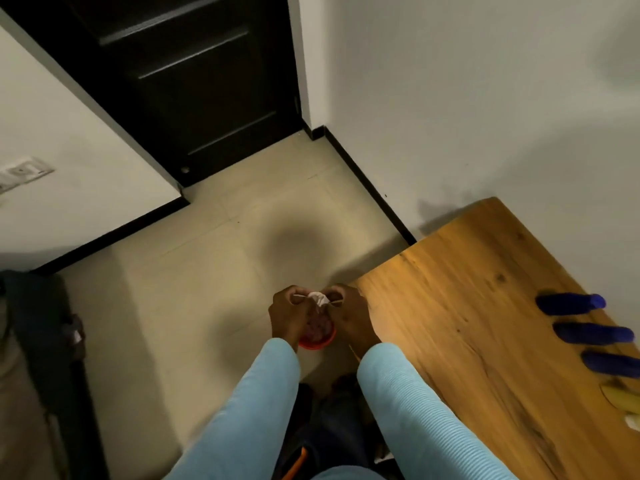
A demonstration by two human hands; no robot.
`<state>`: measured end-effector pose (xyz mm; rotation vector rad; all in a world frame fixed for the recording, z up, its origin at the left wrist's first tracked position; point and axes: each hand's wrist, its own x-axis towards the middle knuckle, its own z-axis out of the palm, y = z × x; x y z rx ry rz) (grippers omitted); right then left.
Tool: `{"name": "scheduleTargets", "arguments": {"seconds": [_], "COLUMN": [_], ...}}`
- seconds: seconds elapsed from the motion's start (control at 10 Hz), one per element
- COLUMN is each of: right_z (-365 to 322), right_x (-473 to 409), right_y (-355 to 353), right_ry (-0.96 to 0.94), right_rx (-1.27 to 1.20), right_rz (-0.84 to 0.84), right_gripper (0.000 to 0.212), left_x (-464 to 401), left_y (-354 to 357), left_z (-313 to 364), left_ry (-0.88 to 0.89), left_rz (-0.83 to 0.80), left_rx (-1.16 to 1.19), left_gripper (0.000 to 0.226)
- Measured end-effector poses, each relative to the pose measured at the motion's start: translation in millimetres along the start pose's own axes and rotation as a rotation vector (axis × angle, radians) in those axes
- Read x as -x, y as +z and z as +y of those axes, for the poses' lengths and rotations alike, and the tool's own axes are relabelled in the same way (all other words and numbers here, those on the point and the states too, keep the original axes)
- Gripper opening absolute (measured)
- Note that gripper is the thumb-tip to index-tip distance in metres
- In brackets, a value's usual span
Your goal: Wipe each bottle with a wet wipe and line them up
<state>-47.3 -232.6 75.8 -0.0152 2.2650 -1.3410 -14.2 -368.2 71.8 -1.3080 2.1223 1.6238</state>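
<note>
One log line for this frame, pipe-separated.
hands: left and right pinch a white wipe over a red tub | bottles: three blue lying on wooden table, untouched

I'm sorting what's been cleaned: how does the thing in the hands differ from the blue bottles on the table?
The red-based bottle is held over the floor by both hands, left hand and right hand, with a white wipe at its top; the three blue bottles lie on their sides on the wooden table, untouched. Its visible part is red, theirs dark blue. Whether their shapes match cannot be told.
</note>
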Motion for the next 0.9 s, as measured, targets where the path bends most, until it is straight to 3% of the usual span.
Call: {"name": "scheduleTargets", "arguments": {"seconds": [0.3, 0.4, 0.5, 0.7, 0.8, 0.9], "right_z": [-5, -7, -5, 20, 67, 109], "right_x": [-11, -12, -11, 32, 59, 89], "right_y": [16, 17, 2, -64, -103, -131], "right_ry": [0.118, 0.092, 0.103, 0.145, 0.230, 0.286], "right_rx": [0.089, 0.154, 0.229, 0.018, 0.092, 0.138], "right_rz": [-0.173, -0.263, -0.197, 0.130, 0.188, 0.283], "right_gripper": [0.024, 0.039, 0.045, 0.014, 0.018, 0.037], "left_x": [-27, -34, -47, -45, -27, 9], "left_y": [-13, -18, -26, -21, 5, 44], "left_z": [-35, -34, -41, -26, -15, 12], "left_ry": [-0.009, 0.001, -0.168, -0.128, -0.024, 0.186], "left_rz": [0.034, -0.070, -0.209, -0.182, -0.179, -0.143], "left_rx": [-0.097, -0.212, -0.367, -0.371, -0.448, -0.553], "left_gripper": [0.003, 0.029, 0.074, 0.074, 0.071, 0.076]}}
